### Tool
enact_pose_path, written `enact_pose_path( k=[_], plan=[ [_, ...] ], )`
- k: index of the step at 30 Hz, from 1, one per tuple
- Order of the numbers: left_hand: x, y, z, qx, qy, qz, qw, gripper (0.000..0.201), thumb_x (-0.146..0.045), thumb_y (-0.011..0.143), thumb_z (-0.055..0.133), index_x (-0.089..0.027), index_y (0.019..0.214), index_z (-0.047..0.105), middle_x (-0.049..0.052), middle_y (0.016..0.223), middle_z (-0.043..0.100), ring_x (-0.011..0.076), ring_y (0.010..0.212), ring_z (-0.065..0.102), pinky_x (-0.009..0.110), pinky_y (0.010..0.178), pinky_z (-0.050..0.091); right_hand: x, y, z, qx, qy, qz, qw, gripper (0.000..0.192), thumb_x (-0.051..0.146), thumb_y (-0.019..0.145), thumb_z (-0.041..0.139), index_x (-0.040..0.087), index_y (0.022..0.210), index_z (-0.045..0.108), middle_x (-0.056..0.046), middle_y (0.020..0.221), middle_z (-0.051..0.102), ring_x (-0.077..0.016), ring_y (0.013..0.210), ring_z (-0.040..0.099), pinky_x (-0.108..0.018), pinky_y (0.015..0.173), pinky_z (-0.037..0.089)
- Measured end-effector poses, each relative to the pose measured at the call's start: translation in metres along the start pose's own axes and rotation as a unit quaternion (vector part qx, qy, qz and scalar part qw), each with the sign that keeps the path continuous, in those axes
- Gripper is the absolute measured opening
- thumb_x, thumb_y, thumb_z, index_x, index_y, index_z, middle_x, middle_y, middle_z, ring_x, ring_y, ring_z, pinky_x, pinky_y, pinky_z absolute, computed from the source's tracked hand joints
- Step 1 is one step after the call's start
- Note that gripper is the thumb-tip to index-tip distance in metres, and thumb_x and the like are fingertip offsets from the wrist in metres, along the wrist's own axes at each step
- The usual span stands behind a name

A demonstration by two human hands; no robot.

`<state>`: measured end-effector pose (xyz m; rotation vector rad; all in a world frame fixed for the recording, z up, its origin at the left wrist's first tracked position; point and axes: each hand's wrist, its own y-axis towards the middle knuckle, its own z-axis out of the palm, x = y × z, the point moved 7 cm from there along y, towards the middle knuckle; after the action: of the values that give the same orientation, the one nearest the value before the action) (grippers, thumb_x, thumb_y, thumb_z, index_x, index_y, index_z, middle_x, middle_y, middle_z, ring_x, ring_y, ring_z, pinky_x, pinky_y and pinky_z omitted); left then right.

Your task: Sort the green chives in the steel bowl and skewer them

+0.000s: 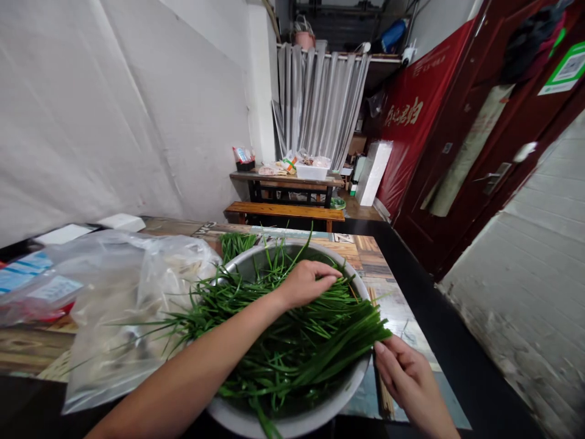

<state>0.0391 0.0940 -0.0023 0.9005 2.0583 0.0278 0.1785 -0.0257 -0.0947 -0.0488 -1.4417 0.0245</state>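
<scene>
Reaching across from the near side, the left hand (307, 282) lies palm-down with curled fingers on the long flat green chive leaves (292, 332) heaped in the round metal basin (320, 405), while the right hand (404, 372) pinches the leaf tips with thumb and forefinger at the basin's right rim. That basin sits on the patterned wooden table (388, 292) — a crumpled clear plastic bag (119, 305) lies just beside it on the left, and a wooden bench (283, 211) stands well beyond.
</scene>
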Motion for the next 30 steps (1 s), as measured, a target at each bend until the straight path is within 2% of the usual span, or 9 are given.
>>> enact_pose_path(
  k=[2,7,10,13,18,21,25,28,30],
  plan=[
    [0.016,0.001,-0.01,-0.048,0.055,-0.04,0.997,0.023,-0.02,0.076,0.051,-0.018,0.09,0.07,0.003,0.092,0.07,0.0144,0.086,0.062,0.024,0.082,0.045,0.001,-0.008,0.0,-0.003,-0.024,-0.005,1.0,0.03,0.046,0.08,0.054,0.017,0.078,0.054,0.011,0.046,0.023,-0.0041,0.039,0.015,-0.018,0.037,0.011],
    [0.053,0.002,0.009,-0.005,0.185,-0.041,0.982,0.022,-0.021,0.074,0.057,-0.018,0.091,0.069,0.005,0.094,0.069,0.018,0.092,0.06,0.028,0.086,0.042,0.007,-0.024,-0.002,-0.043,-0.018,-0.028,0.999,0.032,0.047,0.076,0.058,0.018,0.065,0.049,0.009,0.05,0.025,-0.0051,0.043,0.019,-0.02,0.04,0.013],
    [0.069,0.003,0.017,0.007,0.221,-0.071,0.973,0.019,-0.025,0.072,0.059,-0.018,0.086,0.071,0.006,0.088,0.069,0.0185,0.082,0.061,0.028,0.077,0.044,0.007,-0.025,0.0,-0.047,-0.016,-0.023,0.999,0.034,0.047,0.076,0.058,0.017,0.062,0.048,0.009,0.05,0.024,-0.0053,0.044,0.019,-0.02,0.04,0.013],
    [0.069,0.004,0.018,0.007,0.238,-0.058,0.969,0.015,-0.023,0.073,0.058,-0.02,0.079,0.071,0.005,0.082,0.069,0.0171,0.076,0.06,0.026,0.073,0.043,0.007,-0.023,0.0,-0.05,-0.015,-0.006,0.999,0.034,0.047,0.076,0.058,0.017,0.063,0.048,0.009,0.049,0.022,-0.0049,0.043,0.017,-0.02,0.04,0.013],
    [0.053,0.004,0.014,0.002,0.285,-0.016,0.958,0.019,-0.023,0.078,0.051,-0.017,0.073,0.069,0.009,0.077,0.068,0.02,0.077,0.059,0.031,0.076,0.041,0.011,-0.021,0.002,-0.047,-0.017,0.01,0.999,0.032,0.049,0.075,0.058,0.018,0.072,0.052,0.01,0.046,0.022,-0.004,0.04,0.016,-0.019,0.038,0.011],
    [0.033,0.003,0.007,-0.036,0.232,0.004,0.972,0.023,-0.024,0.081,0.044,-0.016,0.08,0.067,0.009,0.081,0.067,0.019,0.079,0.059,0.03,0.076,0.041,0.012,-0.018,0.001,-0.046,-0.024,0.001,0.999,0.032,0.049,0.076,0.056,0.018,0.071,0.051,0.011,0.045,0.022,-0.0037,0.039,0.016,-0.019,0.037,0.011],
    [0.014,0.003,0.005,-0.039,0.029,-0.037,0.998,0.022,-0.027,0.08,0.045,-0.015,0.081,0.063,0.006,0.076,0.067,0.0146,0.069,0.059,0.024,0.067,0.045,0.01,-0.011,-0.001,-0.019,-0.038,-0.01,0.999,0.031,0.046,0.08,0.053,0.018,0.069,0.049,0.011,0.045,0.024,-0.0033,0.039,0.017,-0.018,0.037,0.011],
    [0.009,0.002,0.012,-0.008,-0.116,-0.076,0.99,0.022,-0.028,0.078,0.049,-0.012,0.082,0.064,0.004,0.07,0.066,0.0124,0.062,0.059,0.023,0.063,0.046,0.01,-0.005,0.001,0.0,-0.022,-0.007,1.0,0.029,0.044,0.081,0.054,0.017,0.07,0.05,0.011,0.047,0.024,-0.0033,0.04,0.017,-0.018,0.037,0.011],
    [0.009,0.002,0.015,-0.004,-0.159,-0.088,0.983,0.026,-0.029,0.076,0.052,-0.011,0.088,0.065,0.004,0.069,0.066,0.0121,0.062,0.058,0.023,0.064,0.047,0.011,-0.002,0.002,-0.001,-0.009,-0.009,1.0,0.029,0.044,0.08,0.055,0.017,0.071,0.051,0.011,0.046,0.023,-0.0032,0.039,0.015,-0.018,0.037,0.01]
  ],
)
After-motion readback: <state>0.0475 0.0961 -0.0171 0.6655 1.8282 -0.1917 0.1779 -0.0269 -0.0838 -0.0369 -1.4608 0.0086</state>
